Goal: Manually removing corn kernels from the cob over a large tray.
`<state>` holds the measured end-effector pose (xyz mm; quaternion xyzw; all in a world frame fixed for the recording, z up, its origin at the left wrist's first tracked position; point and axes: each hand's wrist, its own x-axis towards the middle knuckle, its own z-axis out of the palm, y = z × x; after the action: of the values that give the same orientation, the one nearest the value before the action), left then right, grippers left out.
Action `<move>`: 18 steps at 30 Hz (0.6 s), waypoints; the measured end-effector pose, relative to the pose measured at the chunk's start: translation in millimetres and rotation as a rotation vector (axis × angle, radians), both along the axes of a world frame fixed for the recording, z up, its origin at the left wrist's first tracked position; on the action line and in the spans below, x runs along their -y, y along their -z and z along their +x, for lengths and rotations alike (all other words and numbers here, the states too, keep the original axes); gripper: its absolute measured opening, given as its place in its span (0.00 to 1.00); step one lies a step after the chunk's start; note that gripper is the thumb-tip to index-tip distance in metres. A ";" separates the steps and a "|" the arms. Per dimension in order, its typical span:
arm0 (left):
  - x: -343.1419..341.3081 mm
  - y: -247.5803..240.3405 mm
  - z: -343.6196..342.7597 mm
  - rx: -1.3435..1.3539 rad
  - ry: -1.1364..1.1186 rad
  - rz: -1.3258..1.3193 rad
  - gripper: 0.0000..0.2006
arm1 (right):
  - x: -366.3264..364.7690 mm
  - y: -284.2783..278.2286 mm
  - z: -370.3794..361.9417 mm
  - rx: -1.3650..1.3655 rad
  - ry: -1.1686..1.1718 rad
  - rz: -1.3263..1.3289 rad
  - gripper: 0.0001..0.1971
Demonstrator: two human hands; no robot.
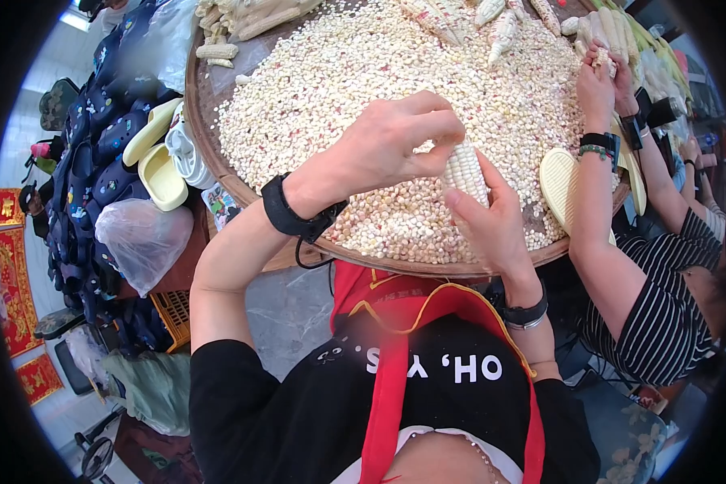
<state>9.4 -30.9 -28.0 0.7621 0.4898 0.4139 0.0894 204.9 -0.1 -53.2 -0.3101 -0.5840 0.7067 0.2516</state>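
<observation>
A white corn cob (465, 173), still covered in kernels, stands tilted between my hands above a big round tray (363, 256). My right hand (492, 214) wraps its thumb and fingers round the cob's lower part. From the left, my left hand (403, 137) bends over it, thumb and fingertips pinched at the cob's upper end. Whatever lies between those fingertips is hidden. Loose white and yellowish kernels (315, 89), some reddish, spread thickly over the tray under both hands.
Cobs (502, 36) with reddish kernels and stripped cobs (218, 51) lie at the tray's far side. At right, a co-worker's hands (601, 68) hold a cob piece. Pale yellow slippers (560, 187) sit at the right rim. Dark blue clogs (97, 161) and a plastic bag (143, 242) are left.
</observation>
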 end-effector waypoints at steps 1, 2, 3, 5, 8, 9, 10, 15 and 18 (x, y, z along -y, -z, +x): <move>-0.7 0.6 1.0 -0.012 -0.021 0.035 0.09 | 0.3 0.0 -1.0 -0.014 0.008 -0.040 0.28; -0.9 1.5 1.6 -0.013 -0.021 0.034 0.09 | 0.7 -0.4 -1.8 -0.014 0.008 -0.041 0.28; -1.7 2.3 2.3 -0.012 -0.031 0.025 0.08 | 0.0 -1.9 -2.5 -0.008 0.001 -0.057 0.28; -2.9 3.1 3.1 -0.011 -0.042 0.017 0.08 | -1.4 -4.5 -2.6 -0.001 -0.006 -0.071 0.28; -1.7 4.2 4.9 0.051 -0.026 -0.018 0.07 | -1.5 -6.1 -0.4 0.011 -0.028 -0.144 0.26; -1.0 2.4 4.9 0.062 -0.023 -0.032 0.06 | -1.3 -7.0 -1.2 -0.011 -0.022 -0.123 0.26; -0.5 1.3 4.5 0.073 -0.019 -0.046 0.06 | -1.4 -7.4 -1.7 -0.034 -0.016 -0.101 0.26; 2.9 1.9 4.3 -0.001 -0.078 -0.055 0.06 | -5.7 -2.7 0.5 0.054 -0.028 -0.073 0.26; 2.1 -0.4 3.8 -0.216 -0.115 0.105 0.06 | -5.6 4.0 0.1 0.085 0.002 0.034 0.28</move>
<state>13.2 -33.0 -27.5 0.7766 0.5169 0.3590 -0.0277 205.0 5.5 -57.2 -0.3358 -0.6059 0.6826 0.2326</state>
